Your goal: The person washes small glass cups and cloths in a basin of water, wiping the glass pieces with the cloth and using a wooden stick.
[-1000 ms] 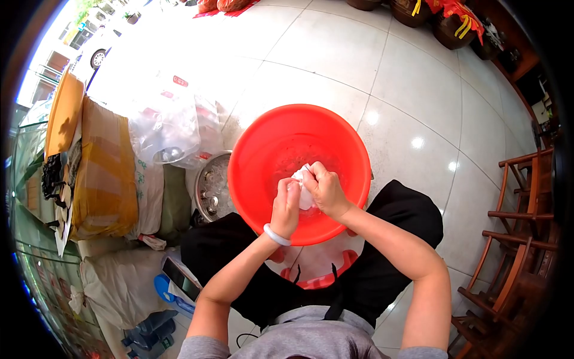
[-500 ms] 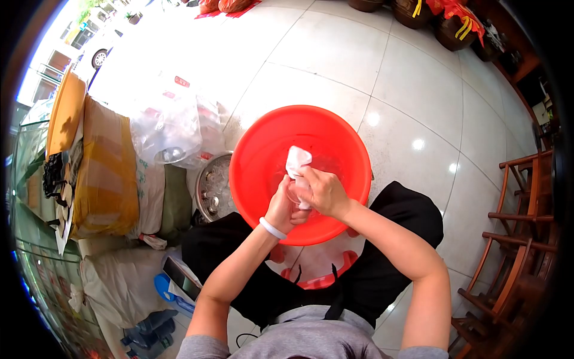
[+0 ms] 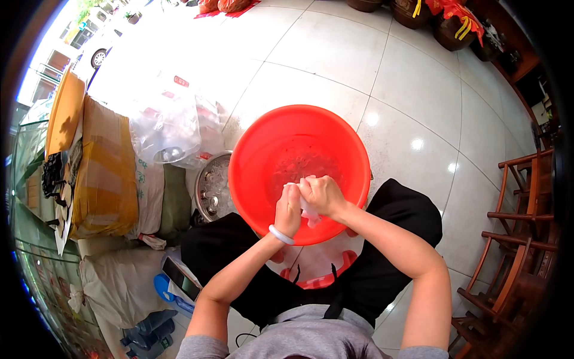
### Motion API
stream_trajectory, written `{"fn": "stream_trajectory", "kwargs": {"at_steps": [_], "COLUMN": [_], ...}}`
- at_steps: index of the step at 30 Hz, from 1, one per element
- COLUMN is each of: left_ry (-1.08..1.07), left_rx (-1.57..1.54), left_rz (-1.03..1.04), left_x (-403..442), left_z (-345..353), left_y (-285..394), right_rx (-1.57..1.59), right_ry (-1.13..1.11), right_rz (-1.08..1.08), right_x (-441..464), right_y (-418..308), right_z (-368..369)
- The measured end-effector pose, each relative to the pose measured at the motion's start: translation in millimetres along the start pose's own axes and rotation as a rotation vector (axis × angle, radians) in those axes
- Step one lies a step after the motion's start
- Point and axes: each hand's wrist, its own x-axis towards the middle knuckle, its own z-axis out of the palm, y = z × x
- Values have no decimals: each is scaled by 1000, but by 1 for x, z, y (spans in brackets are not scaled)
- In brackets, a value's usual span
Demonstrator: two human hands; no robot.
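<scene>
A wide red basin (image 3: 257,143) stands on the floor between my knees, with some liquid visible at its bottom. Over the basin, a wet white cloth (image 3: 310,214) is bunched between my two hands. My left hand (image 3: 289,210), with a pale band at the wrist, is closed on the cloth's left side. The fingers of my right hand (image 3: 323,195) are curled round the cloth from the right, close against the left hand. Part of the cloth hangs below the right hand. Most of it is hidden by the fingers.
Left of the basin are a metal bowl (image 3: 206,194) of clear items, plastic bags (image 3: 164,128) and a taped box (image 3: 107,173). A phone (image 3: 181,279) lies at lower left. Wooden chairs (image 3: 517,215) stand at right, dark jars (image 3: 448,33) at upper right.
The white cloth stood up above my hands half a second ago; now it is lower and bunched, with an end hanging down. My left hand has turned more upright beside the right.
</scene>
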Motion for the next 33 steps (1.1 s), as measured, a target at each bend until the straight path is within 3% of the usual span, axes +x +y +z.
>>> {"fn": "stream_trajectory", "kwargs": {"at_steps": [2, 6, 8, 9, 11, 12, 13, 14, 16, 17, 18, 19, 21, 23, 25, 28, 30, 31, 33], "left_ry": [72, 25, -23, -24, -12, -11, 53, 114, 123, 34, -56, -54, -193, -228, -262, -106, -56, -78, -69], "left_rx": [526, 662, 777, 777, 618, 617, 349, 82, 8, -122, -250, -251, -436, -454, -469, -262, -38, -37, 40], "left_rz": [184, 271, 526, 528, 491, 493, 335, 175, 104, -92, -287, -286, -459, -413, -363, -276, -4, -10, 43], "left_x": [-2, -3, 2, 2, 2, 2, 1, 2, 10, 12, 12, 12, 11, 14, 13, 6, 3, 2, 0], "left_z": [-3, -2, -3, -2, 2, 4, 7, 9, -6, -14, -18, -18, -19, -21, -20, -10, -4, -6, -6], "left_y": [-3, 0, -2, -2, 2, 6, 11, 14, 11, 17, 23, 24, 24, 19, 17, 12, 10, 6, 3], "right_rx": [108, -1, -69, 39, 146, 243, 341, 340, 335, 335, 203, 71, 19, -31, 153, 324, 245, 167, 230], "right_ry": [-20, -85, -60, -41, -22, 0, 23, 22, 26, 26, 68, 109, 115, 120, 6, -63, -2, 58, 38], "right_rz": [103, 42, 20, 97, 173, 309, 445, 444, 480, 479, 317, 154, 112, 74, 237, 398, 317, 235, 278], "right_x": [0, -2, -2, -3, 0, 3, 6, 8, 10, 9, 6, 4, 2, 2, 3, 4, 2, 2, 1], "right_y": [-5, 14, 21, 24, 14, 4, -6, -11, -16, -13, -8, -4, 0, -3, -8, -15, -3, -3, -4], "right_z": [-5, 4, 10, 12, 5, -4, -12, -17, -22, -20, -15, -12, -7, -8, -13, -20, -11, -10, -11]}}
